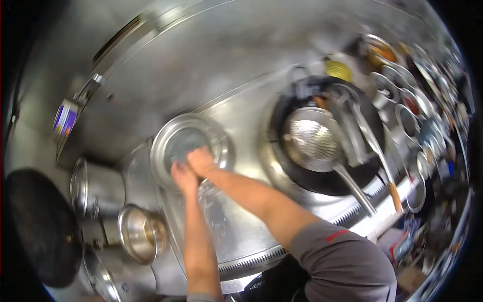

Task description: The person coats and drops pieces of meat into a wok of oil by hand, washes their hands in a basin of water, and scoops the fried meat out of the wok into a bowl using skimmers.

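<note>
A round steel pot (pixel 160 151) with a wide rim stands on the steel counter, and greyish liquid seems to fill its middle. Both hands are close together over its near side. My left hand (pixel 184 176) is at the near rim, its fingers slightly apart and nothing visible in them. Just right of it, my right hand (pixel 202 161) looks closed, fingers curled downward over the pot's inside. Blur and the hand itself hide whatever may be in its grip.
A black wok (pixel 327 185) on the right holds a perforated strainer (pixel 314 138) and a long-handled tool (pixel 370 131). Lidded pots (pixel 105 187) and a steel bowl (pixel 133 234) stand left. Several small containers (pixel 405 121) line the far right. Wet drops mark the counter (pixel 236 221).
</note>
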The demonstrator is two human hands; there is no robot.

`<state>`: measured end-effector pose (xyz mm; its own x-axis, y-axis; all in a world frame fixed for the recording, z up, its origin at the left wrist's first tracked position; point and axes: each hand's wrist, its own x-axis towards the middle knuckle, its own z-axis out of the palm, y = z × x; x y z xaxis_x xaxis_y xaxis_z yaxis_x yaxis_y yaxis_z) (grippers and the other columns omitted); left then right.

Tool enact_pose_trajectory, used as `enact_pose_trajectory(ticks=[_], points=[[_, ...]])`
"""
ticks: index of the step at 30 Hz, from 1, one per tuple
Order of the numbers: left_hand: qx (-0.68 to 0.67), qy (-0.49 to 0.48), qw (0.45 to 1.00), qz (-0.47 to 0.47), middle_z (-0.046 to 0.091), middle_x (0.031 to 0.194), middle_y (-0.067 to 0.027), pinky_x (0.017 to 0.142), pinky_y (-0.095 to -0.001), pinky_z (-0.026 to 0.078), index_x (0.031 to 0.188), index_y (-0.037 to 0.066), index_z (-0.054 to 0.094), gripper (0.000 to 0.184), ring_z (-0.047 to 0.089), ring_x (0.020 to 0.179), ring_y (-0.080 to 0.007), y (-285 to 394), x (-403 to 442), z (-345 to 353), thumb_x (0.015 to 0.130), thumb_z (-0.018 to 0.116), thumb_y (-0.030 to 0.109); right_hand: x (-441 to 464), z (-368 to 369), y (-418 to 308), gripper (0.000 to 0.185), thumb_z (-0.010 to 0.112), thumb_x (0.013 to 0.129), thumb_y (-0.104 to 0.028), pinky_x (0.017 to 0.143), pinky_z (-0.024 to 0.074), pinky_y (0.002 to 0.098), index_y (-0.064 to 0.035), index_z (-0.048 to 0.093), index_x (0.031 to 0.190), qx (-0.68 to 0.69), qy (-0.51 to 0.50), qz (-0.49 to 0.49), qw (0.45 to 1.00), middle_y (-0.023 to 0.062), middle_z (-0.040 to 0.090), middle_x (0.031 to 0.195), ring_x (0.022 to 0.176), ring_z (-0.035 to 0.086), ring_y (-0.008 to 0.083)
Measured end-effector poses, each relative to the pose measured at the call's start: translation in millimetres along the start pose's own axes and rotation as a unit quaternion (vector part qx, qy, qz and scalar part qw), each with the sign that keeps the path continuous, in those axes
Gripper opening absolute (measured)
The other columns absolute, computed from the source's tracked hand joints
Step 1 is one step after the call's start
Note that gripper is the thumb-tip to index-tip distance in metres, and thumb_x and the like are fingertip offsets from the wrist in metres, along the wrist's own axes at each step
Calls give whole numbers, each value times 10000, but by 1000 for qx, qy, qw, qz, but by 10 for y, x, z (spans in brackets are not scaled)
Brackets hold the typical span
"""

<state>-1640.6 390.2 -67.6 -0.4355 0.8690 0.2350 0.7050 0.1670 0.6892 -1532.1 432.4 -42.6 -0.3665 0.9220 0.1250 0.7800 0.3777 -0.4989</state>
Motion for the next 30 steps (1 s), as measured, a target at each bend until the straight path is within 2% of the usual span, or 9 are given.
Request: enact_pose_trajectory(ticks=[4, 11, 15, 18, 21, 24, 26, 28, 30], points=[[-547, -172, 816, -77, 488, 1427, -148, 1066, -405, 443, 1501, 17, 338, 621, 530, 1249, -289, 1089, -1705, -659, 1015, 609, 293, -1046, -375, -324, 255, 586, 912, -168, 708, 595, 468, -5, 657, 1095, 221, 41, 104, 969, 242, 719, 982, 889, 720, 401], [-656, -376, 597, -267, 561, 1274, -180, 936, -438, 515, 1393, 28, 450, 572, 589, 1063, -305, 1335, -3784, -784, 963, 662, 341, -3801, -754, -58, 274, 598, 894, -150, 801, 548, 488, -9, 632, 1127, 289, 122, 68, 947, 245, 696, 1073, 998, 682, 412], [-578, -507, 598, -228, 590, 1221, -150, 820, -402, 541, 1305, 46, 522, 453, 605, 984, -233, 1975, -5081, -841, 991, 628, 354, -5451, -1416, 501, 291, 605, 884, -139, 854, 521, 499, -11, 617, 1145, 235, 175, -28, 956, 248, 683, 1124, 1061, 661, 418], [-285, -625, 726, -30, 681, 996, -36, 543, -291, 468, 1219, 54, 585, 348, 618, 752, -105, 1952, -5711, -559, 993, 643, 312, -6852, -1918, 981, 408, 636, 843, -98, 919, 507, 459, -17, 604, 1242, 299, -33, 121, 946, 229, 663, 1194, 1142, 629, 390], [-127, -648, 751, 16, 667, 864, -60, 568, -312, 485, 993, 40, 610, 292, 618, 730, -159, 1959, -6223, -209, 970, 683, 321, -8507, -1667, 1708, 420, 636, 798, -43, 827, 579, 415, 18, 613, 1213, 121, 65, 229, 964, 206, 705, 1085, 953, 716, 344], [-54, -557, 775, 295, 662, 790, -135, 642, -415, 502, 924, 17, 607, 370, 614, 676, -270, 1799, -6746, 389, 979, 642, 381, -10063, -1701, 2032, 180, 562, 954, -155, 547, 549, 378, 12, 627, 967, 202, 143, 439, 864, 127, 690, 734, 516, 673, 228], [51, -579, 758, 295, 665, 846, -236, 770, -506, 496, 859, -8, 631, 430, 640, 800, -421, 2057, -7160, 633, 972, 575, 403, -10831, -1828, 2192, 262, 609, 965, -231, 541, 537, 394, 7, 657, 867, 287, 164, 605, 724, 136, 675, 670, 531, 659, 246], [150, -584, 716, 352, 675, 911, -264, 821, -534, 500, 837, -6, 659, 369, 650, 901, -455, 2324, -7566, 1054, 927, 560, 337, -11693, -1646, 2606, 326, 670, 932, -330, 671, 553, 441, -11, 728, 896, 138, 178, 576, 786, 186, 684, 707, 663, 682, 320], [204, -608, 646, 415, 683, 957, -267, 863, -569, 498, 859, 8, 688, 274, 646, 930, -472, 2711, -8047, 1262, 830, 560, 249, -12146, -2056, 2666, 293, 691, 845, -300, 726, 542, 467, -9, 714, 826, 145, 233, 651, 708, 213, 691, 750, 710, 678, 382]])
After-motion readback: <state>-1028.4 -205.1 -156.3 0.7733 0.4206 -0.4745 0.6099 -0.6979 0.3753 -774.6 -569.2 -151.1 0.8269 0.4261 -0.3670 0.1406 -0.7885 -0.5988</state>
